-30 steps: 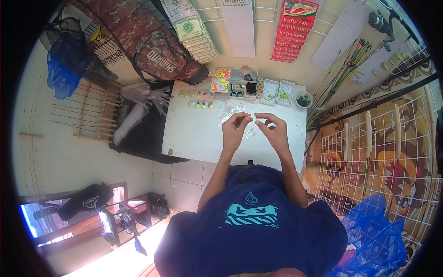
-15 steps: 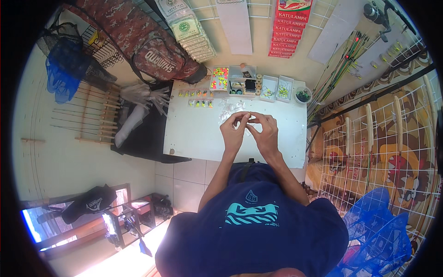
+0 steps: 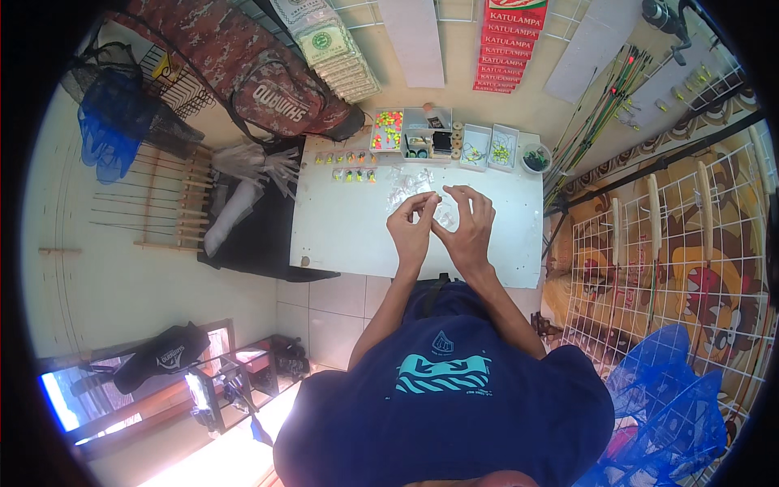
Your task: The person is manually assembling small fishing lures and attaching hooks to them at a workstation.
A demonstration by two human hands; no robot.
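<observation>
Over the middle of the white table [image 3: 341,235], my left hand [image 3: 411,229] pinches thumb and forefinger together. A tiny dark piece [image 3: 438,196] shows at its fingertips, too small to name. My right hand [image 3: 472,227] is close beside it, thumb and forefinger spread apart, with nothing visible between them. Clear plastic packets [image 3: 406,183] lie loose on the table just beyond my hands. To the left of these are two rows of small packets with bright yellow and orange pieces [image 3: 355,175].
Along the table's far edge stand a box of colourful beads [image 3: 389,128], a divided tray [image 3: 418,134], thread spools [image 3: 456,140], white boxes of green-yellow pieces [image 3: 502,148] and a round tub [image 3: 535,159]. A camouflage rod bag [image 3: 280,97] leans at back left; fishing rods [image 3: 596,118] stand right.
My right thumb and forefinger have opened and parted from my left fingertips. The left hand keeps its pinch in nearly the same place. The view has shifted slightly.
</observation>
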